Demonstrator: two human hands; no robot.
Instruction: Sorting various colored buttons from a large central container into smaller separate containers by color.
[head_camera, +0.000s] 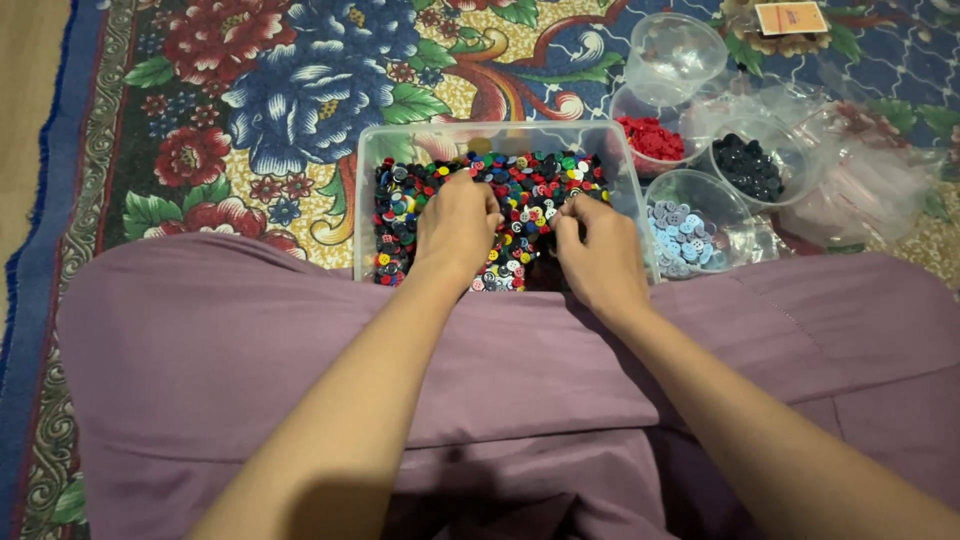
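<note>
Your left hand (455, 228) is resting palm down in the heap of mixed buttons (530, 190), its fingers curled loosely into the pile. Whether it is pinching any single button, you cannot tell from here, since the fingertips are buried. Your right hand (598, 250) is lying just beside it, also knuckles up, with thumb and forefinger drawn together over the buttons. What sits between them is too small to make out. The two hands are staying close but are not touching each other.

The buttons, in red, blue, green, yellow, white and black, are filling a clear rectangular plastic tub (372, 160) that is sitting on the floor right against your knees, which are covered in mauve cloth (250, 340).

To the right of the tub, four round clear cups are standing in a cluster: one holding light blue buttons (685, 238), nearest your right hand; one holding red buttons (652, 138); one holding dark navy buttons (752, 165); and one, farthest back, looking nearly empty (672, 55). Crumpled clear plastic bags (860, 185) are lying beyond them. Everything is resting on a flowered carpet (250, 100) with a blue border.
</note>
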